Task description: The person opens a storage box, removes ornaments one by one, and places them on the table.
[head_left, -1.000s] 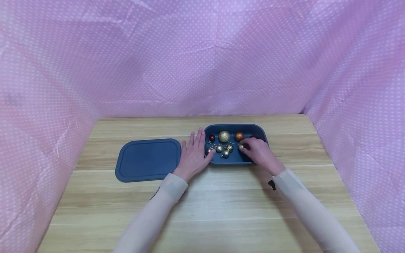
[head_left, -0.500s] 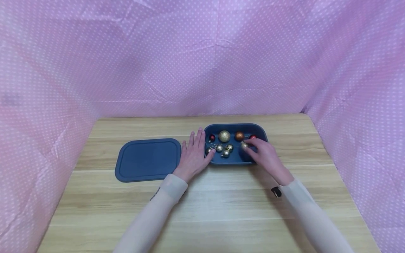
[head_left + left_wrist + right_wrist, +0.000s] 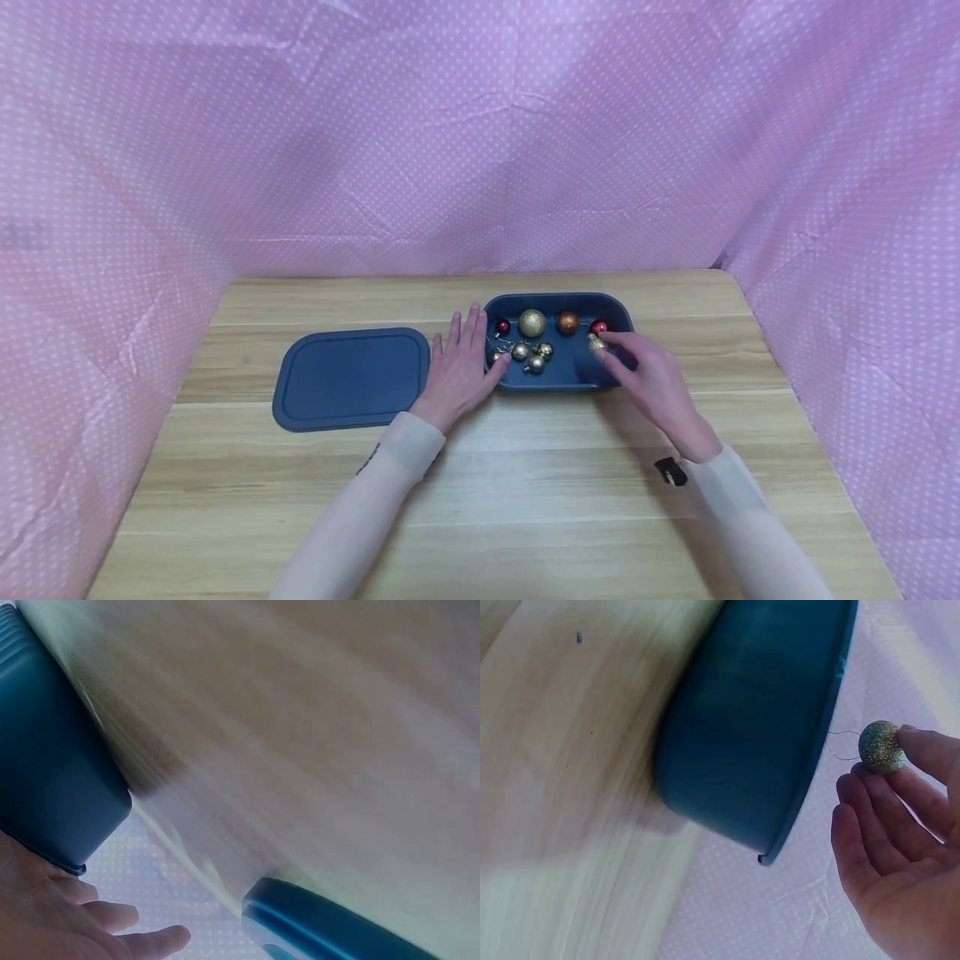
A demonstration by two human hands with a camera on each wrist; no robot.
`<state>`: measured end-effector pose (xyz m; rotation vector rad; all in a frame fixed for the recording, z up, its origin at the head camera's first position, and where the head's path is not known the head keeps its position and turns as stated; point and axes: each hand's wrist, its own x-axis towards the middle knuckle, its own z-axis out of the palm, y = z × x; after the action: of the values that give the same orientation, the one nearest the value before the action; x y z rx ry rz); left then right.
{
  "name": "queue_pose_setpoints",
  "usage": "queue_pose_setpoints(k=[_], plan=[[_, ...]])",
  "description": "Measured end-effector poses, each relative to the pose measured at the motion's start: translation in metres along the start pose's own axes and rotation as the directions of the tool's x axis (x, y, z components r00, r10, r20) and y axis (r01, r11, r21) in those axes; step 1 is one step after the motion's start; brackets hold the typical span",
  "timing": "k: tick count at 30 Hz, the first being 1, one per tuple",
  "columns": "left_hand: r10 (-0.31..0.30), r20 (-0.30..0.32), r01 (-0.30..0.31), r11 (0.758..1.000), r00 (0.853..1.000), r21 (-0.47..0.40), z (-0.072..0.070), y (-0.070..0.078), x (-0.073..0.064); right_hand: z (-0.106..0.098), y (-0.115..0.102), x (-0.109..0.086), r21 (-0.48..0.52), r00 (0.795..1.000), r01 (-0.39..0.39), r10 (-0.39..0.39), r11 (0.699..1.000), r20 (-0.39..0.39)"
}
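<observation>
Small gold glitter ball [image 3: 882, 747] pinched in right hand [image 3: 651, 382], held over right end of blue container [image 3: 570, 372].
Container's inside hidden in both wrist views; left rim and one plain gold ball [image 3: 495, 355] partly covered by left hand [image 3: 457, 375], fingers straight, cut off in left wrist view. Glitter ball shifted rightward since a second ago; right-hand red ball [image 3: 598, 326] now uncovered more.

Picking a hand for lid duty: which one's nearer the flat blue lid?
Left hand. It's just beside the lid, contact unclear. Right hand is farther, at the blue container's right end, gold bauble in its grip.
</observation>
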<state>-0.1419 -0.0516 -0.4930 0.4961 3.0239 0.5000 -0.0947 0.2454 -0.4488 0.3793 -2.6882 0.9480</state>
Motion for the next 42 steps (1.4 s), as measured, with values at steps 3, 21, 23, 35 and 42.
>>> queue_pose_setpoints(k=[3,21,23,35,42], plan=[[0.002,-0.002,-0.002,1.0,1.0,0.003,0.0,0.0,0.0,-0.004,-0.002,-0.005,-0.005,1.0,0.008,-0.008,1.0,-0.03],[-0.001,0.011,0.001,1.0,1.0,-0.009,-0.002,0.0,0.0,-0.029,-0.005,-0.033,0.016,0.986,0.016,-0.013,1.0,-0.165],[-0.001,0.015,0.001,1.0,1.0,-0.009,-0.002,0.0,0.0,-0.032,-0.005,-0.036,0.014,0.984,0.016,-0.013,1.0,-0.176],[-0.005,0.015,0.005,1.0,1.0,-0.01,-0.002,-0.001,0.001,-0.043,0.008,-0.055,0.003,0.976,-0.016,0.016,1.0,-0.218],[-0.011,0.028,0.011,1.0,1.0,-0.004,-0.003,0.0,0.002,-0.044,0.021,-0.062,0.004,0.97,-0.05,0.049,0.999,-0.238]])
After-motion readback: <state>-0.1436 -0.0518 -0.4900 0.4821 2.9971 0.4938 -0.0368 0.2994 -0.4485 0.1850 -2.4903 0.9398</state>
